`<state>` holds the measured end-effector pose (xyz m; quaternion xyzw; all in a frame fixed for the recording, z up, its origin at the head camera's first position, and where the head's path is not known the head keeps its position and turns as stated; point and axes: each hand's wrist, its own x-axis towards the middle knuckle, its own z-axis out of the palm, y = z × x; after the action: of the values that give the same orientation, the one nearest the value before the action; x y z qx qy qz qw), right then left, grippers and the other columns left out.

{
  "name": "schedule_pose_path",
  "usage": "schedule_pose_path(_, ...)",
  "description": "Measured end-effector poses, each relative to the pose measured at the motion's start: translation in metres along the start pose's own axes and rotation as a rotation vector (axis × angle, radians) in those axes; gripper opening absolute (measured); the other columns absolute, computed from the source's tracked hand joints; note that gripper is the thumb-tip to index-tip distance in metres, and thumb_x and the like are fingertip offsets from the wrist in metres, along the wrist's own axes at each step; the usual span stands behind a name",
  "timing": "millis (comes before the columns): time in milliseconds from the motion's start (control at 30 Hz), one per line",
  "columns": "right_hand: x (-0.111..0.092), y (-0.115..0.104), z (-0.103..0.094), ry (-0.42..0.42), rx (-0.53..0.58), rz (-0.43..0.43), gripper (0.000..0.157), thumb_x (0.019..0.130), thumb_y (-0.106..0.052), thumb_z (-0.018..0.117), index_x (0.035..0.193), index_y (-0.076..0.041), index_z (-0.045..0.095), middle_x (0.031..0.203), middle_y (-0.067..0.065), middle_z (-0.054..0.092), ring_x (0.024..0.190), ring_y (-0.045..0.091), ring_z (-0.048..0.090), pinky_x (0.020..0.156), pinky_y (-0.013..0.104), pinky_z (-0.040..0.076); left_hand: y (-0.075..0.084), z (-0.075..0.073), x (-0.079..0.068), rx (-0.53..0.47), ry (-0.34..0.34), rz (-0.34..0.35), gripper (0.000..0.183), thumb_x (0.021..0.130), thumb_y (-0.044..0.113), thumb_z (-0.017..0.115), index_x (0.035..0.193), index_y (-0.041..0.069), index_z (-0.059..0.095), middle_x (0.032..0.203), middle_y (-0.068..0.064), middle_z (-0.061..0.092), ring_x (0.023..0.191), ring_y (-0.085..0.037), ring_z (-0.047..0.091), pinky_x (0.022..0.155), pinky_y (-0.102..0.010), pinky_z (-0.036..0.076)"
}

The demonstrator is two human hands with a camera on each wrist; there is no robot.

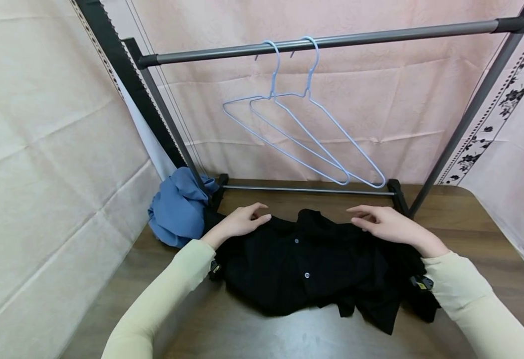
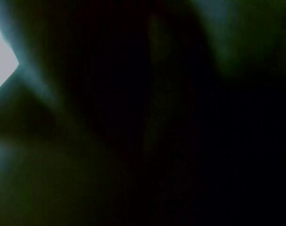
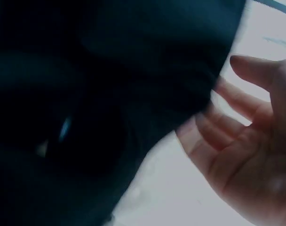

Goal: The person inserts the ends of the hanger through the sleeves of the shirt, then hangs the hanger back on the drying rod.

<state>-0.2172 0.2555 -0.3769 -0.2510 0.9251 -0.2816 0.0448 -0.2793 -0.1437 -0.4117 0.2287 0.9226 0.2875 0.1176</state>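
A black button-up shirt lies on the wooden table, collar toward the rack, two pale buttons showing down its front. Over its left shoulder my left hand hovers, thumb and fingers apart. My right hand is at the opposite shoulder with its fingers loosely bent. In the right wrist view, the thumb stands apart from the black cloth, whose edge hides some fingertips. Dark, blurred fabric fills most of the left wrist view.
Beyond the shirt stands a clothes rack with a grey rail. Two light-blue hangers, a left one and a right one, hang from it. A bundle of blue cloth sits by the rack's left foot. Pale curtains surround the table.
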Motion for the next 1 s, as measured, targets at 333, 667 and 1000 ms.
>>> schedule_pose_path(333,0.023,0.001,0.042,-0.191,-0.052,0.051,0.074,0.095,-0.046,0.069,0.144,0.006,0.047,0.125,0.027,0.063,0.112,0.038,0.063,0.094,0.053,0.049,0.0,0.012,0.014,0.098,-0.14,-0.142,0.079,0.092,0.057,0.067,0.147,0.004,0.048,0.146,-0.014,0.052,0.132,-0.031,0.051,0.107,-0.046,0.042)
schedule_pose_path(667,0.026,0.006,0.056,-0.071,-0.082,-0.012,0.044,0.097,-0.016,0.068,0.134,0.006,0.057,0.115,0.025,0.068,0.103,0.038,0.066,0.086,0.051,0.053,-0.009,0.02,0.013,0.1,-0.084,-0.072,0.059,0.092,0.035,0.076,0.14,0.007,0.058,0.133,-0.014,0.063,0.127,-0.031,0.055,0.106,-0.045,0.043)
schedule_pose_path(1000,0.019,0.009,0.044,0.023,0.07,0.006,0.04,0.102,-0.004,0.057,0.14,0.007,0.052,0.119,0.025,0.067,0.061,0.015,0.061,0.057,0.031,0.053,-0.012,0.002,0.004,-0.07,0.073,0.082,0.05,0.095,0.032,0.073,0.14,0.015,0.061,0.139,-0.006,0.061,0.124,-0.023,0.058,0.105,-0.043,0.044)
